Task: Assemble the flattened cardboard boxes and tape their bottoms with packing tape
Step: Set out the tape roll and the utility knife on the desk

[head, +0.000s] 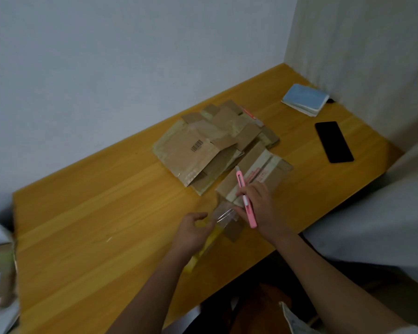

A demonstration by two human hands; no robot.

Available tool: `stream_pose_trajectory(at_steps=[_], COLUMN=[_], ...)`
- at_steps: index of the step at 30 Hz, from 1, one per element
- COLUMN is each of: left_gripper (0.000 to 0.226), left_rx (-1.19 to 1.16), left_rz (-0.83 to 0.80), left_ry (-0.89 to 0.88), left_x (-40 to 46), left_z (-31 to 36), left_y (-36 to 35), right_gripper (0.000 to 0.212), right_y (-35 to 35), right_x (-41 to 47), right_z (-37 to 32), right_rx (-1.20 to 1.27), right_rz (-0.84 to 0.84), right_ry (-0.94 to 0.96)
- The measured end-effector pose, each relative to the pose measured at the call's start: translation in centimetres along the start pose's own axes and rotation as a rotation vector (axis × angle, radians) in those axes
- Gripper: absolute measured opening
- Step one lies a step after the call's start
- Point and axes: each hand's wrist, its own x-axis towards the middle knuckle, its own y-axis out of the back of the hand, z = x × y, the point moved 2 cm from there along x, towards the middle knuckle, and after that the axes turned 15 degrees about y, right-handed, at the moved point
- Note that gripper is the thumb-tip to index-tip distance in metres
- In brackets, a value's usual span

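- You face a wooden bench [106, 213] set into a corner of pale walls.
- Your landmark is the pile of flattened boxes [203, 150] at mid-bench; its top sheet bears a barcode [196, 145], too blurred to read.
- Nearer you than the pile, your right hand [258, 208] has its fingers curled round a pink utility knife [245, 201] over a taped box [253, 177] with unreadable red print.
- Your left hand [193, 231] pinches clear packing tape [223, 215].
- Right of the pile lie a black phone [334, 141] and a blue booklet [304, 98].
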Motion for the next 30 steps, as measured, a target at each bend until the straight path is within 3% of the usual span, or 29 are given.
stream_pose_trajectory(at_steps=[3,7,11,13,18,30], left_gripper=[0.027,0.010,0.013,0.018,0.019,0.016], left_rx=[0.045,-0.014,-0.040,-0.035,-0.023,-0.015], left_rz=[-0.078,-0.059,-0.089,-0.085,-0.052,-0.058], left_ry=[-0.013,-0.064,-0.053,-0.058,-0.072,-0.066], left_x=[0.1,0.9,1.2,1.5,1.8,2.1], left_z=[0.6,1.5,0.9,0.6,0.4,0.1], left_y=[-0.7,-1.6,-0.9,-0.8,-1.2,-0.6], right_gripper=[0.028,0.019,0.026,0.030,0.012,0.010], right_y=[0.3,1.0,1.6,2.1,2.6,1.3], right_x=[0.0,0.4,0.1,-0.1,-1.1,-1.9], right_z=[-0.5,-1.4,-2.5,-2.7,-2.6,-2.1], right_rx=[0.083,0.225,0.329,0.317,0.266,0.156], right_rz=[-0.013,0.080,0.091,0.078,0.056,-0.103], right_ry=[-0.038,0.003,-0.014,0.046,0.248,0.308])
